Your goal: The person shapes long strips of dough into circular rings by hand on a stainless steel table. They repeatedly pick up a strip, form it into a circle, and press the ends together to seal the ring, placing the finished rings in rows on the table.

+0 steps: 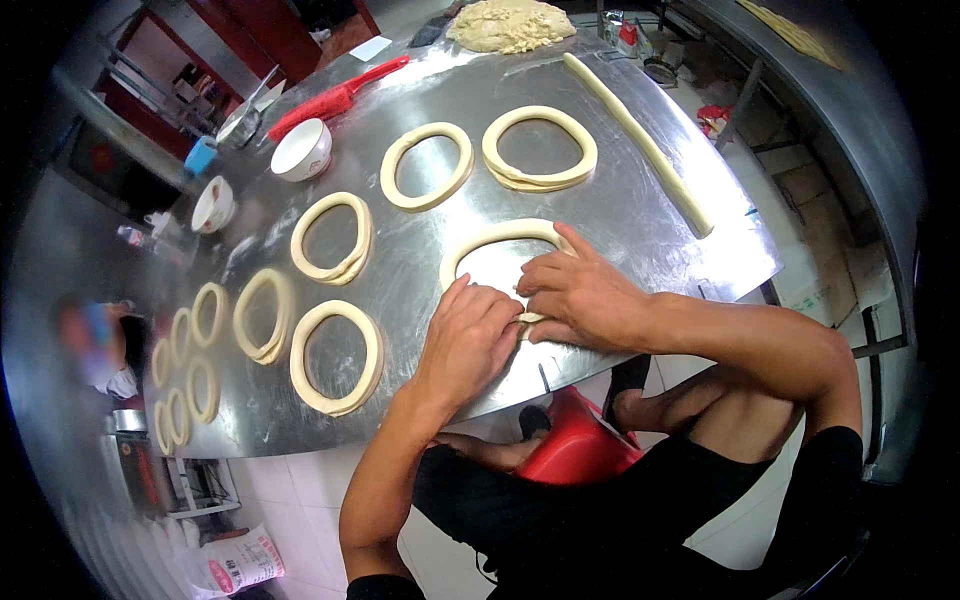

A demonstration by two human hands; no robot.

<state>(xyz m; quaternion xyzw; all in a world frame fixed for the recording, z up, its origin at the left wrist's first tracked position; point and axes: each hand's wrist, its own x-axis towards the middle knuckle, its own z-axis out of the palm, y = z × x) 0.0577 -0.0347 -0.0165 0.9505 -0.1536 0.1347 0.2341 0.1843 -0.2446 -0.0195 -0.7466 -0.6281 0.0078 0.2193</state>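
A ring of pale dough [508, 229] lies on the steel table [400, 260] right in front of me. Both of my hands are at its near side, where two dough ends meet. My left hand [467, 338] has its fingers closed on the dough from the left. From the right, my right hand [585, 295] pinches the same dough, its fingers curled around it. The join itself is mostly hidden by my fingers. Beyond my right hand, a long straight dough rope [640, 140] stretches along the table's right side.
Several finished-looking dough rings [337, 358] spread leftward and behind. At the back are a large dough lump [510, 25], a red brush [330, 100] and a white bowl [302, 150]. Another bowl [213, 206] stands farther left. A red stool [575, 445] is under me. Someone blurred [95, 340] is at far left.
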